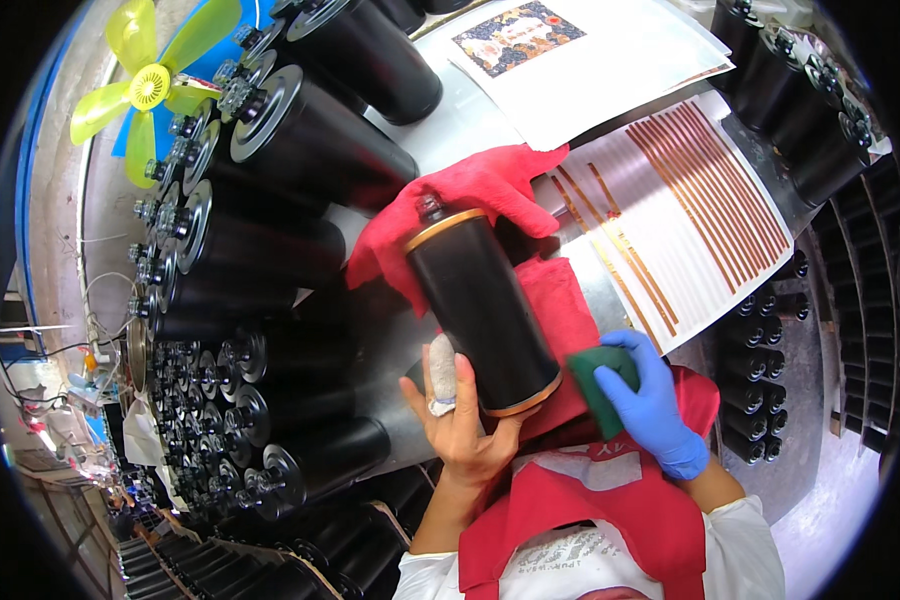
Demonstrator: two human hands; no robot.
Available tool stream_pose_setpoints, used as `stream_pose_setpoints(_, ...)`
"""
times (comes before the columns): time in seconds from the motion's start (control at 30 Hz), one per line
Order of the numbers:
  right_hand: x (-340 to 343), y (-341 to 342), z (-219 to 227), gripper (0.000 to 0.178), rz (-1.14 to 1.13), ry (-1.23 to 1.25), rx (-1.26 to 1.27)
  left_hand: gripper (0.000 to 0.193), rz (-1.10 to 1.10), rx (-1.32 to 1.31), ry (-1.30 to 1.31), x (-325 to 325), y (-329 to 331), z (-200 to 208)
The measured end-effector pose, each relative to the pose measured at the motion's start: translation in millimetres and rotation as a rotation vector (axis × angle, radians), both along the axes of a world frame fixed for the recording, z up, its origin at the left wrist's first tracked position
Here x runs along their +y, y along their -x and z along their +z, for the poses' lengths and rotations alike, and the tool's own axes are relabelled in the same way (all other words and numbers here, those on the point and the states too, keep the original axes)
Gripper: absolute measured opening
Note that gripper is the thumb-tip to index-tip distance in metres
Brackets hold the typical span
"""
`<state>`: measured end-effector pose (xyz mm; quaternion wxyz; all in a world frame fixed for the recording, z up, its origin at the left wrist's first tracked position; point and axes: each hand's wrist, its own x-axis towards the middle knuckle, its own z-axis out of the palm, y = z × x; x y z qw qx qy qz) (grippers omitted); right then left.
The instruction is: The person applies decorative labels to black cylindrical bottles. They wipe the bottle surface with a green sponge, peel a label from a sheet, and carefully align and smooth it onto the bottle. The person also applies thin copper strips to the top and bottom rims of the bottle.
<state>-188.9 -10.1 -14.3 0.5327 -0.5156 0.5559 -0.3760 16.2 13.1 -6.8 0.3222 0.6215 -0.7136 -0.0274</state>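
Note:
A black cylindrical bottle (pixel 480 300) with a gold band near each end lies tilted over a red cloth (pixel 490 185), its clear knobbed neck pointing away from me. My left hand (pixel 462 425) is bare apart from a whitish cover on one finger. It cradles the bottle's near end, the thumb along the base and the other fingers spread by the left side. My right hand (pixel 655 400), in a blue glove, is closed on a green scouring pad (pixel 602 385). The pad is just right of the bottle's base; I cannot tell whether they touch.
Black bottles (pixel 315 130) crowd the left side, with more at the far right. A sheet of gold strips (pixel 705 200) lies right of the cloth, below printed white paper (pixel 570 80). A yellow-green fan (pixel 150 88) stands at the far left. Racks hold more bottles (pixel 755 400) lower right.

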Motion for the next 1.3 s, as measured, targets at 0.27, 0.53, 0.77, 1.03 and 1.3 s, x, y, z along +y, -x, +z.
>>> stream_pose_setpoints(0.27,6.3,-21.2,43.8,0.035,0.272,0.444,0.206,0.075,-0.113,-0.035,-0.035,-19.5,13.9,9.8)
stream_pose_setpoints(0.53,3.4,5.5,6.5,0.031,-0.079,-0.031,0.001,0.089,-0.077,0.231,-0.011,1.8,-6.3,-22.7)
stream_pose_setpoints(0.77,11.7,-24.4,36.2,0.036,0.206,0.348,0.152,0.1,-0.162,-0.02,-0.05,-18.6,10.2,3.0)
stream_pose_setpoints(1.03,8.3,0.8,18.9,0.034,-0.091,0.151,0.183,0.099,-0.081,0.311,-0.116,-3.8,-2.7,-18.2)
stream_pose_setpoints(1.3,8.0,-9.3,30.5,0.033,0.052,0.087,0.08,0.096,-0.152,0.068,0.033,-20.4,7.5,0.1)
